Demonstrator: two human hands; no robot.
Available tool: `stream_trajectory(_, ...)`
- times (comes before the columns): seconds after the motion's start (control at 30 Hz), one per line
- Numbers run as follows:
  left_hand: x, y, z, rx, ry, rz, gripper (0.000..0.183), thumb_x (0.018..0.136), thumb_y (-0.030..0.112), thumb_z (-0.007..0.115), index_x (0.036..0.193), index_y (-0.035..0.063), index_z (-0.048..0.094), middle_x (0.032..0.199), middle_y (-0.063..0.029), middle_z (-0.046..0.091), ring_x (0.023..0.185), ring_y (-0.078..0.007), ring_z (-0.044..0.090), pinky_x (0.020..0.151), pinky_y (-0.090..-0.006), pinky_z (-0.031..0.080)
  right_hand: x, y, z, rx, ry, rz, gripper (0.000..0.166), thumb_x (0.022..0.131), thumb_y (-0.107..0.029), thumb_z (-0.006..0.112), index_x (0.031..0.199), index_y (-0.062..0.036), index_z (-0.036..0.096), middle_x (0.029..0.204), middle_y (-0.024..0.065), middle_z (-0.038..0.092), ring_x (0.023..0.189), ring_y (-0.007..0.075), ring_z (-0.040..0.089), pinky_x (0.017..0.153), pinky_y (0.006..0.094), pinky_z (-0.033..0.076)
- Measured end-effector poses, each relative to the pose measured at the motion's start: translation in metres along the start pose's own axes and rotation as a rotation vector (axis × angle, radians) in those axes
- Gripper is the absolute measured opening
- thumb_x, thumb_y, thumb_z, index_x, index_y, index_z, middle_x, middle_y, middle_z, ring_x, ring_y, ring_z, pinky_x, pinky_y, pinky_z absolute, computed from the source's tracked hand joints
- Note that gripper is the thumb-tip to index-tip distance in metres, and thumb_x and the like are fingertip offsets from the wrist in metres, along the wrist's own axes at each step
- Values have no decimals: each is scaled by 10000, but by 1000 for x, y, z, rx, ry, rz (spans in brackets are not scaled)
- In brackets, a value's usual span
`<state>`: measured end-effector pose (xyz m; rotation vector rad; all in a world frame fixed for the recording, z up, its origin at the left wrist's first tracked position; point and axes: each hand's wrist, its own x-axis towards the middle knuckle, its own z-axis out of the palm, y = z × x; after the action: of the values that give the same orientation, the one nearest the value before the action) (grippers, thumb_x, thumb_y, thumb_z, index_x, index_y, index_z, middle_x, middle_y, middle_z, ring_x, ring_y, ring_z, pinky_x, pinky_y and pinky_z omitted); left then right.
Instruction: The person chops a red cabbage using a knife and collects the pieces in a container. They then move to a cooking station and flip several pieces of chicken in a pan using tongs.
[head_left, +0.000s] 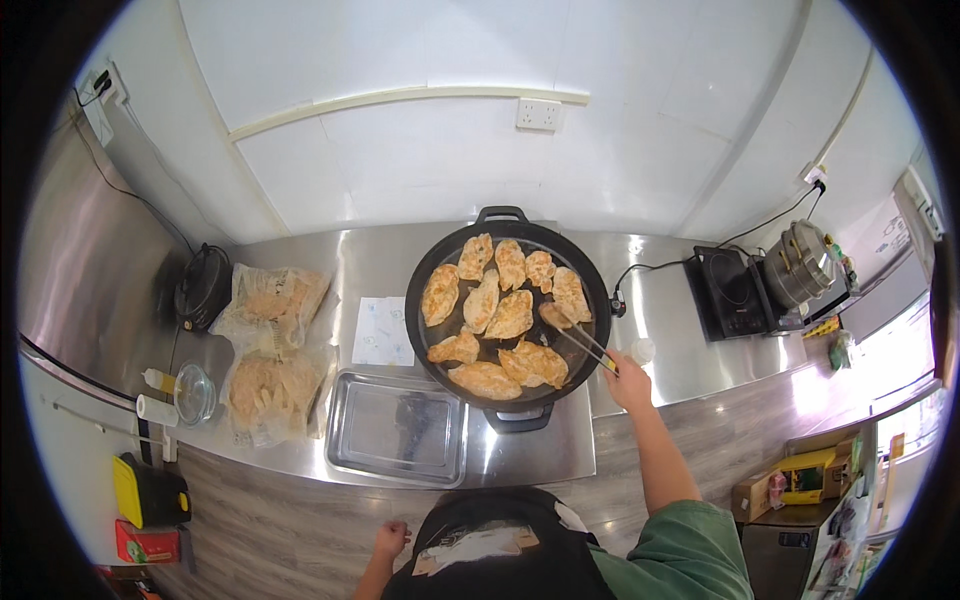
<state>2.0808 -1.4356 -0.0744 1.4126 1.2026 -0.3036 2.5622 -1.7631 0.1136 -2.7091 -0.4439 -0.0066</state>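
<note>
My right hand (628, 382) grips metal tongs (589, 346) over the right side of a round black electric pan (415, 351). The tong tips reach a small browned piece of meat (554, 315); whether they pinch it firmly is hard to tell. Around it lie several flat, golden-browned pieces that look like chicken breast, one a central piece (510, 314) and another a front piece (485, 380). My left hand (392, 538) hangs low beside the black apron (495, 577), away from the counter, its fingers loosely curled with nothing visible in them.
A metal tray (397, 427) sits front-left of the pan, near patterned paper (381, 331). Farther left are bags of pale raw meat (274, 394), a glass bowl (194, 392) and a black appliance (204, 289). At right stand a small bottle (643, 350) and an induction cooker (731, 289).
</note>
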Motion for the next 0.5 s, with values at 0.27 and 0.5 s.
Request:
stream_trajectory(0.27,-4,-12,1,12,-27,21,273,852,222,555,950,-31,580,765,-129,654,582,-185,636,478,-281,479,-8,40,-38,354,-225,388,294,775,-248,598,976,-45,667,635,92,607,566,180,581,545,302,451)
stream_trajectory(0.5,-4,6,2,-4,4,16,255,860,202,549,921,-44,580,767,-131,646,604,-183,624,540,-284,507,27,60,2,563,-441,426,261,797,-240,583,954,-52,672,569,20,541,442,103,463,399,262,343)
